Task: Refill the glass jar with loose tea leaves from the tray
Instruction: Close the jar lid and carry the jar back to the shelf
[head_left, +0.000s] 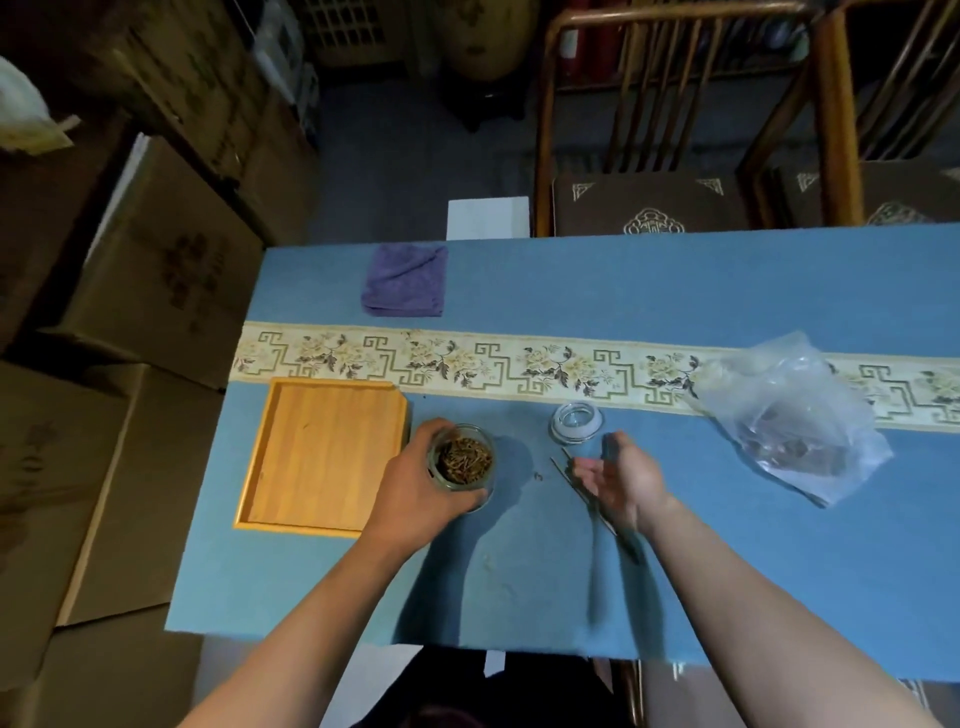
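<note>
My left hand (410, 493) grips the glass jar (464, 462) from its left side. The jar stands upright on the blue table, open on top, with brown loose tea leaves inside. Just left of it lies the wooden tray (322, 457), whose floor looks bare. My right hand (618, 480) hovers to the right of the jar, palm turned left and fingers relaxed, holding nothing. Thin dark tongs (582, 488) lie on the cloth partly under that hand. The jar's glass lid (576, 423) rests just beyond my right hand.
A crumpled clear plastic bag (795, 421) with some brown leaves lies at the right. A folded purple cloth (405, 280) sits at the far left of the table. A tea crumb (540, 475) lies between my hands. Wooden chairs stand beyond the table, cardboard boxes to the left.
</note>
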